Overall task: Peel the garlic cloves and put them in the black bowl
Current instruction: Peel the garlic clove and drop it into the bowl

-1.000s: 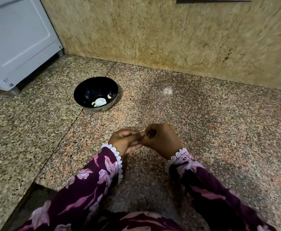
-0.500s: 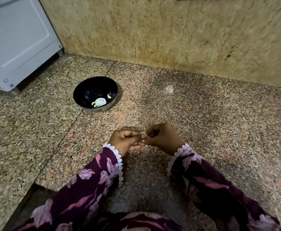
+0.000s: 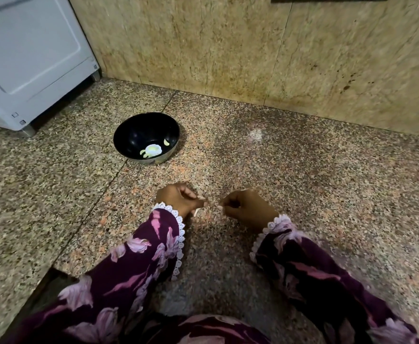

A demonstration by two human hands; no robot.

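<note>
Papery, feather-light skin tears easily, pinched by right hand (image 3: 245,207) while left hand (image 3: 178,199) pinches the small, slippery garlic clove (image 3: 196,211).

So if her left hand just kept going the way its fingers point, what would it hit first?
Most likely the right hand. The left hand points its fingertips rightward across a small gap, with only a pale scrap, probably garlic skin, pinched between. The black bowl lies off that line, though depth is hard to judge.

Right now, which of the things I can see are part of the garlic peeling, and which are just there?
Part of the job:
- black bowl with peeled cloves inside
- left hand, pinching a pale bit
- right hand, pinching a pale bit

Just there:
- white appliance
- pale spot on the granite floor
- stone wall
</note>
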